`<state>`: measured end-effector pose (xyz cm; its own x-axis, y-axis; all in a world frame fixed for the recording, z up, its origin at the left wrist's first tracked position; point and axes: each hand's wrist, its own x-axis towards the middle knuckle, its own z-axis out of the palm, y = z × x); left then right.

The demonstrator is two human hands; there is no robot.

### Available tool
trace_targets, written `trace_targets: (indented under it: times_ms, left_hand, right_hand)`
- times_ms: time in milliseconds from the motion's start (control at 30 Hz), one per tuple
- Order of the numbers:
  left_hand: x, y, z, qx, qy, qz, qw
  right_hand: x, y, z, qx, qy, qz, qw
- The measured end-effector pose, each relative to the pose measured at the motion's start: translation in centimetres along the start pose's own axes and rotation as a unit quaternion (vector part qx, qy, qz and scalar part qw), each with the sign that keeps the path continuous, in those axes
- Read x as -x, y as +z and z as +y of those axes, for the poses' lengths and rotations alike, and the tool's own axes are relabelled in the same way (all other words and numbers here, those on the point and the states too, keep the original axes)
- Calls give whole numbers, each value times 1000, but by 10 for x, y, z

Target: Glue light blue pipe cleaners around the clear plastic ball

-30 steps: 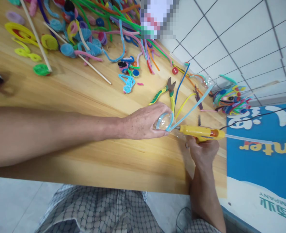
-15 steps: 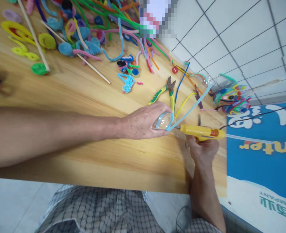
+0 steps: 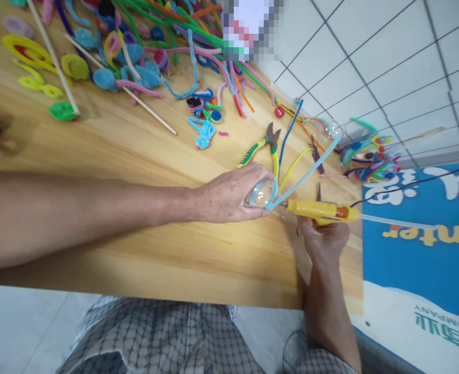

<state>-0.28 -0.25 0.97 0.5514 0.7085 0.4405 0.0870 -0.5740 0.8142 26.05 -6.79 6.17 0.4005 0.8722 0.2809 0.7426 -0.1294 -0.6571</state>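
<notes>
My left hand is closed around a clear plastic half-ball on the wooden table. A light blue pipe cleaner runs round the ball's rim and its long end sticks out to the upper right. My right hand grips a yellow glue gun by its handle. The gun's nozzle touches the ball's rim where the pipe cleaner sits. A glue stick juts from the gun's back, and its black cord leads off to the right.
Green-handled pliers lie just beyond my left hand, beside blue and yellow pipe cleaners. Many coloured pipe cleaners, coils and wooden sticks cover the far table. A finished pipe-cleaner bundle lies at the right edge. A blue box stands on the right.
Almost nothing has moved. Both hands keep their grip, with the glue gun's nozzle staying at the ball's rim. The view has shifted very slightly.
</notes>
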Motion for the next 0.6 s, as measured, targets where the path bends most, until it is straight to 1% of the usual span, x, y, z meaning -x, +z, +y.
trace_targets:
  times_ms: [167,267,400,500,533,600]
  left_hand:
    - [-1,0,1,0,-4,0,1000]
    - [-1,-2,2,-3,-8,-1,1000]
    - [0,-4,3,9,-8,-3,1000]
    - [1,-4,3,12,-2,-5,1000]
    - [1,-4,2,11,0,-3,1000]
    - [2,-3,2,12,6,2,1000]
  right_hand:
    - [0,-1,2,4,-8,-11,1000]
    - [-1,-3,3,-7,-17,-4,1000]
    - [-13,-18,11,-23,-6,26,999]
    - [-37,-36,32,-10,11,89,996]
    - [-46,-42,43,-3,14,116,993]
    - [-65,-53,69,27,29,148,988]
